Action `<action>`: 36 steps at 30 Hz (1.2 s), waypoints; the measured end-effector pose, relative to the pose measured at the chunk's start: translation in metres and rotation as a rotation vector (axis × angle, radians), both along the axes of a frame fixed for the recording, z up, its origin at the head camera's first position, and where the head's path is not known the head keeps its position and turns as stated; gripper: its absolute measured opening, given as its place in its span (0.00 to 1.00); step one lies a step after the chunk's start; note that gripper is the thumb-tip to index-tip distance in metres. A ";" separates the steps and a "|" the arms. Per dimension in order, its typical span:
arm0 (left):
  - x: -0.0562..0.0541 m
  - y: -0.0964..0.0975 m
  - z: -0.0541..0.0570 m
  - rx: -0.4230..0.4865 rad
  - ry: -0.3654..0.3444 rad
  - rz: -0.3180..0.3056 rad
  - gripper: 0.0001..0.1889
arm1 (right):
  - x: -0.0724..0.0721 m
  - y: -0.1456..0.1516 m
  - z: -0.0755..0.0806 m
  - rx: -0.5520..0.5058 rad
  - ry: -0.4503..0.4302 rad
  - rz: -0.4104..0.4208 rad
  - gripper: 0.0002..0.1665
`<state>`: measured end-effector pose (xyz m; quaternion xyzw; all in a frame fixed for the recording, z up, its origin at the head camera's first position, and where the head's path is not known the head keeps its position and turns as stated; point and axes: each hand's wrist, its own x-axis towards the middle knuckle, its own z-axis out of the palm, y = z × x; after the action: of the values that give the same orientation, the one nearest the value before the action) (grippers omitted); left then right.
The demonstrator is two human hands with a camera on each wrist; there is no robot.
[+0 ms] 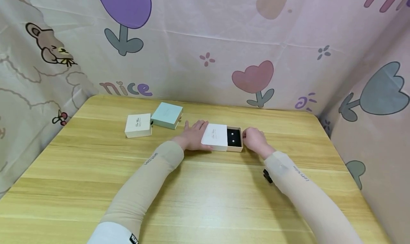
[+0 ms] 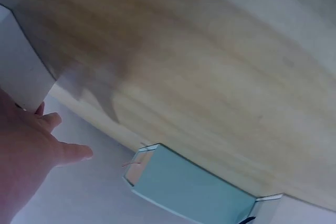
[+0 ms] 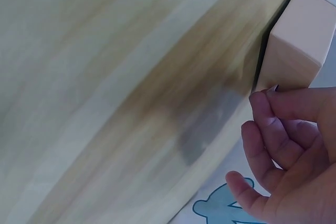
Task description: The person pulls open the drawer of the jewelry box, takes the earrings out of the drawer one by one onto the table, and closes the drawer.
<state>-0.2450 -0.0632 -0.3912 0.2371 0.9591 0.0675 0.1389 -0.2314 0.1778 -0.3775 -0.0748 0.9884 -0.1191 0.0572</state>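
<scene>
A white slide-out jewelry box (image 1: 215,134) lies on the table, its pale pink drawer (image 3: 294,59) partly out to the right. Inside the drawer is a black pad (image 1: 237,134) bearing two small shiny studs (image 1: 232,141), which look like earrings. My left hand (image 1: 193,135) grips the left end of the white sleeve, thumb along the near side and fingers toward the far side. At the drawer's outer end, my right hand (image 1: 255,141) pinches a small pull tab (image 3: 273,88) between thumb and index finger. Most of the tab is hidden by the fingertips.
To the left stand a light blue box (image 1: 167,115) and a smaller white box (image 1: 138,125), nearly touching. A small black object (image 1: 267,176) shows beside my right forearm. The wooden table (image 1: 205,201) ends at a patterned curtain (image 1: 192,41) behind.
</scene>
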 end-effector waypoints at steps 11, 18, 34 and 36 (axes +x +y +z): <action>-0.002 -0.009 -0.006 0.037 0.024 -0.025 0.60 | 0.000 -0.002 0.001 0.004 -0.009 -0.006 0.11; 0.002 -0.013 -0.001 -0.031 0.032 -0.070 0.56 | 0.000 -0.002 0.005 0.001 -0.036 -0.010 0.12; 0.002 -0.012 -0.002 -0.049 0.019 -0.079 0.55 | -0.004 -0.024 0.005 0.089 0.245 0.181 0.12; 0.003 -0.011 -0.002 -0.058 0.016 -0.081 0.55 | -0.004 -0.026 0.002 0.124 0.239 0.186 0.12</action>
<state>-0.2424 -0.0741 -0.3927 0.2722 0.9514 0.0321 0.1405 -0.2354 0.1517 -0.3751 -0.1761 0.9824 -0.0423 -0.0454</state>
